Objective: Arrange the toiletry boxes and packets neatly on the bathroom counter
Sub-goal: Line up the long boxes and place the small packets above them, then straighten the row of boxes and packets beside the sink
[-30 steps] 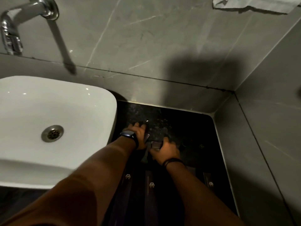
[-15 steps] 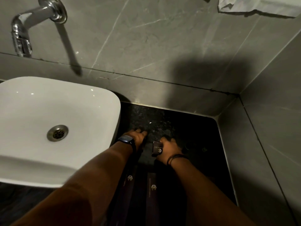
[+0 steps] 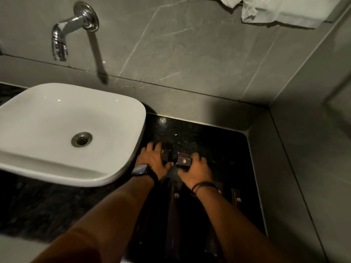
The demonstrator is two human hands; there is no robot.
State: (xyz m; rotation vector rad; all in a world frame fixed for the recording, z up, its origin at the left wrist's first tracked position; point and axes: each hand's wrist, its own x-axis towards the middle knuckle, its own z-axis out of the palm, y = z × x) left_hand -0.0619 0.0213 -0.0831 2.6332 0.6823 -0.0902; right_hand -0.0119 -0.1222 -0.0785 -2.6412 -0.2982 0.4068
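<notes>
On the black speckled counter (image 3: 199, 133), my left hand (image 3: 153, 160) grips a small dark box (image 3: 164, 153), which my fingers mostly cover. Beside it, my right hand (image 3: 197, 168) holds a second small dark box (image 3: 183, 160) with a gold logo facing up. The two boxes sit side by side with a narrow gap between them. Nearer to me, long dark packets (image 3: 175, 211) with the same logo lie lengthwise under my forearms. Another long packet (image 3: 237, 198) lies at the right.
A white basin (image 3: 57, 114) stands on the counter just left of my left hand, with a chrome spout (image 3: 62, 35) on the wall above it. Grey tiled walls close off the back and right side. A white towel (image 3: 281, 10) hangs at top right.
The view has shifted so the scene sits further right. My two hands have drawn slightly apart, each on its own small box, and the right box's logo face now shows more fully.
</notes>
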